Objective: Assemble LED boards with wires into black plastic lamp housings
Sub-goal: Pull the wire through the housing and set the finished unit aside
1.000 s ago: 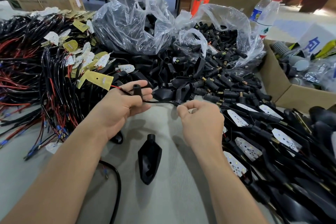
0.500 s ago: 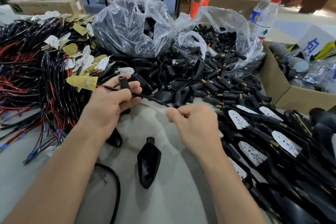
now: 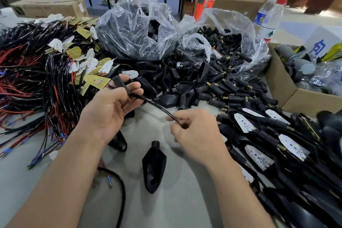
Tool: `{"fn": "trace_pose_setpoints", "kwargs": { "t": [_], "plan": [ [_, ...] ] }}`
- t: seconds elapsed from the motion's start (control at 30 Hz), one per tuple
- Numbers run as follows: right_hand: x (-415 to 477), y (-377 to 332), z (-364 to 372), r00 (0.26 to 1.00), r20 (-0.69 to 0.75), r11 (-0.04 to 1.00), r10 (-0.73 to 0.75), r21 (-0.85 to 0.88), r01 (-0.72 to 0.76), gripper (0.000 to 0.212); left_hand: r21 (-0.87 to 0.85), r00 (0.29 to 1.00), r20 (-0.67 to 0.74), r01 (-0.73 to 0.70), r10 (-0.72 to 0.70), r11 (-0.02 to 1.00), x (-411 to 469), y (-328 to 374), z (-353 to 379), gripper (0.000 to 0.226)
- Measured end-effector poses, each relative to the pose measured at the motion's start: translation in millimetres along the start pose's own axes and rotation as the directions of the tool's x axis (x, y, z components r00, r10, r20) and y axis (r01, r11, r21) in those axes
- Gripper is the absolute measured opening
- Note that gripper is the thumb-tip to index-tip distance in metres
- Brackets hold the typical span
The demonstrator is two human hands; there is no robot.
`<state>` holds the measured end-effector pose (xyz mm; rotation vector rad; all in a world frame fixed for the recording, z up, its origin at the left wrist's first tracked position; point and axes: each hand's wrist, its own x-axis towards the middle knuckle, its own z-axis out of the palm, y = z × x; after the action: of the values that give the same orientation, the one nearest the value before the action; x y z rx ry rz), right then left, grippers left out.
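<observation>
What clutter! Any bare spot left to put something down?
Yes: the grey mat between the forearms, around the lone black housing, and left of the left arm below the wire pile. Back and right are crowded with loose housings and finished lamps.

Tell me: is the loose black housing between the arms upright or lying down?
Lying down. The black housing rests flat on the table, round neck pointing away.

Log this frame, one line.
left hand grips stem; right hand pinches cable; LED board beyond left hand; loose housing on table
</observation>
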<state>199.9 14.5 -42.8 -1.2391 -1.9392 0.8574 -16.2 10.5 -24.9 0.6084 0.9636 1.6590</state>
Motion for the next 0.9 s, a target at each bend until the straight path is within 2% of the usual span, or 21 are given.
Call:
{"fn": "trace_pose_setpoints", "kwargs": {
  "t": [0.07, 0.17, 0.27, 0.37, 0.43, 0.5, 0.53, 0.57, 0.63, 0.7, 0.8, 0.83, 0.9],
  "plan": [
    [-1.3, -7.5, -0.7, 0.999, 0.041, 0.997, -0.002, 0.072, -0.001, 0.027, 0.068, 0.998, 0.036, 0.058, -0.06, 0.996, -1.3, -0.1, 1.3, 0.051],
    [-1.5, -15.1, -2.4, 0.999, 0.031, 0.987, 0.026, 0.157, -0.03, 0.051, 0.18, 0.984, 0.018, 0.174, -0.18, 0.968, -2.8, -2.9, 8.0, 0.046],
    [0.3, -14.7, -6.9, 0.984, -0.14, 0.965, 0.106, 0.254, -0.068, 0.042, 0.276, 0.968, 0.043, 0.228, -0.249, 0.934, -5.2, -5.9, 10.6, 0.037],
    [5.0, -9.1, -9.4, 0.921, -0.316, 0.931, 0.228, 0.349, -0.111, 0.037, 0.41, 0.948, 0.134, 0.211, -0.287, 0.888, -8.6, -6.5, 7.3, 0.04],
    [7.3, -8.3, -12.4, 0.868, -0.37, 0.825, 0.33, 0.56, -0.074, 0.038, 0.506, 0.934, 0.193, 0.168, -0.302, 0.846, -11.3, -6.5, 5.9, 0.042],
    [7.5, -9.4, -17.7, 0.861, -0.353, 0.672, 0.367, 0.741, 0.017, 0.034, 0.613, 0.937, 0.217, 0.086, -0.273, 0.786, -14.4, -7.4, 6.4, 0.042],
    [7.1, -9.0, -19.9, 0.867, -0.347, 0.64, 0.359, 0.767, 0.041, 0.033, 0.64, 0.943, 0.221, 0.053, -0.25, 0.766, -15.5, -8.5, 6.9, 0.042],
    [6.4, -8.5, -21.2, 0.871, -0.349, 0.661, 0.345, 0.75, 0.038, 0.033, 0.653, 0.946, 0.226, 0.03, -0.233, 0.756, -16.0, -10.1, 7.4, 0.044],
    [4.9, -7.1, -19.1, 0.882, -0.344, 0.792, 0.321, 0.608, -0.051, 0.036, 0.689, 0.942, 0.247, -0.006, -0.228, 0.724, -17.0, -14.1, 10.6, 0.047],
    [3.7, -6.8, -12.8, 0.909, -0.27, 0.863, 0.317, 0.479, -0.159, 0.036, 0.77, 0.946, 0.244, -0.054, -0.214, 0.636, -17.8, -20.7, 12.6, 0.051],
    [4.8, -7.7, -8.5, 0.948, -0.173, 0.852, 0.269, 0.502, -0.149, 0.039, 0.899, 0.977, 0.179, -0.114, -0.116, 0.423, -15.1, -29.0, 11.2, 0.058],
    [6.3, -7.6, -9.8, 0.953, -0.158, 0.825, 0.259, 0.55, -0.132, 0.038, 0.912, 0.983, 0.159, -0.113, -0.087, 0.394, -14.7, -29.6, 10.6, 0.059],
    [9.1, -6.9, -14.5, 0.957, -0.145, 0.771, 0.251, 0.628, -0.107, 0.03, 0.913, 0.993, 0.115, -0.092, -0.033, 0.398, -14.1, -28.8, 10.6, 0.061]
  ]
}}
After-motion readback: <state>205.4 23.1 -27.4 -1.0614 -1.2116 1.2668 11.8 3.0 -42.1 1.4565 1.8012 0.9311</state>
